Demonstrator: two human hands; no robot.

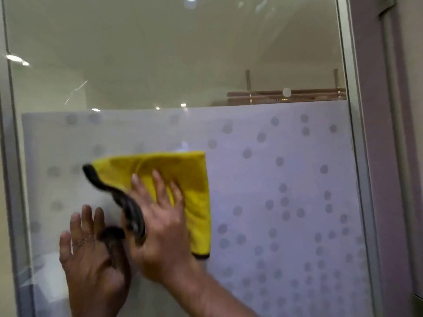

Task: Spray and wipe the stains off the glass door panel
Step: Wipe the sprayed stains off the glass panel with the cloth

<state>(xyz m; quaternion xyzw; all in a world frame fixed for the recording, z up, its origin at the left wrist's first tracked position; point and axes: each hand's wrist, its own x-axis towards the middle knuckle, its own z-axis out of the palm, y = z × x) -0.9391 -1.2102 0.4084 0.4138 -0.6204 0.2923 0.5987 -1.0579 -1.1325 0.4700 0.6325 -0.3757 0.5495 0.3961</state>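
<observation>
The glass door panel (174, 65) fills the view, clear on top, with a frosted dotted film (286, 179) over its lower half. A yellow cloth (196, 179) with a dark underside lies flat against the film at centre left. My right hand (160, 225) presses on the cloth with fingers spread, and the dark folded edge is bunched under its thumb. Just to its left, my left hand (89, 255) rests flat on the glass with fingers apart and a ring on one finger, holding nothing. No spray bottle is in view.
A metal door frame (357, 156) runs down the right side, with a purple-grey wall (380, 110) beyond it. Another frame edge (11, 156) stands at the left. Through the clear glass I see a wooden shelf (286, 97) and ceiling light reflections.
</observation>
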